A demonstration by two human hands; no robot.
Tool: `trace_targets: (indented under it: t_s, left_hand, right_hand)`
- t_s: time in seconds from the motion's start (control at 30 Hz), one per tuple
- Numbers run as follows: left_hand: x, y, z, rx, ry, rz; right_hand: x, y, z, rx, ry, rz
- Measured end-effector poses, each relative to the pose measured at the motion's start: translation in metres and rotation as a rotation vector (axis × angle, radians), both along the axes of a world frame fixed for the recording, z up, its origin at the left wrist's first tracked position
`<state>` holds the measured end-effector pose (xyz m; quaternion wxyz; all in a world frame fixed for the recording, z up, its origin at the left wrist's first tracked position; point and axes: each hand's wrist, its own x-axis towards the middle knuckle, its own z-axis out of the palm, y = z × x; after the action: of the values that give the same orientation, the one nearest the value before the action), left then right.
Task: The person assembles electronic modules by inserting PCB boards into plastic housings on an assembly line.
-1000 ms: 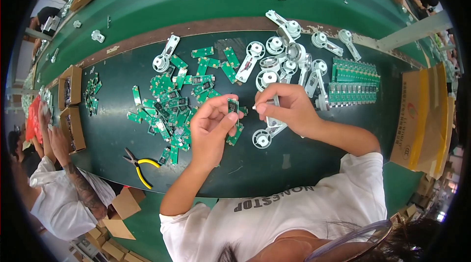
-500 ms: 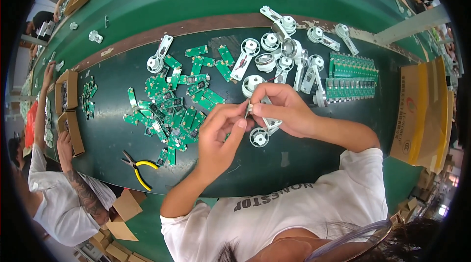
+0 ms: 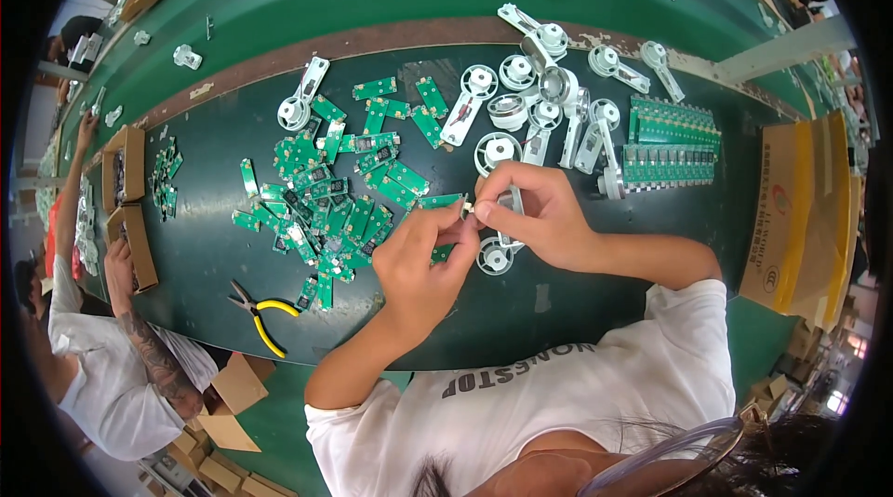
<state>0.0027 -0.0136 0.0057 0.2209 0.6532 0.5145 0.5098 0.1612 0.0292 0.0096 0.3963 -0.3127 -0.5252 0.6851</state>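
Right of the right hand (image 3: 544,218), a carton (image 3: 779,250) bears printing (image 3: 770,279).

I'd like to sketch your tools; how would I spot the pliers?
On the dark green workbench, find the heap of small circuit boards. Just below and left of it lie the pliers. Their two yellow handles set them apart from the green boards.

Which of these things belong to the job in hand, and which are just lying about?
Probably in the job:
small pale piece between left hand and right hand
green circuit boards
white round-headed casings

Probably just lying about:
yellow-handled pliers
cardboard box at right
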Motion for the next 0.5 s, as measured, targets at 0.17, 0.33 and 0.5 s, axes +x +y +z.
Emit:
trace_targets:
  t_s: [0.17,0.33,0.5]
  left_hand:
    - [-0.0008,-0.0003,-0.003,0.107,0.177,0.021]
    - [0.003,-0.0005,-0.0038,0.076,0.093,0.016]
    - [0.0003,-0.0009,-0.008,0.149,0.222,-0.013]
  right_hand:
    - [0.001,-0.0002,0.0006,-0.021,0.01,-0.007]
    - [0.0009,-0.0001,-0.001,0.026,0.004,-0.021]
    - [0.0032,0.0,0.0017,-0.013,-0.048,-0.004]
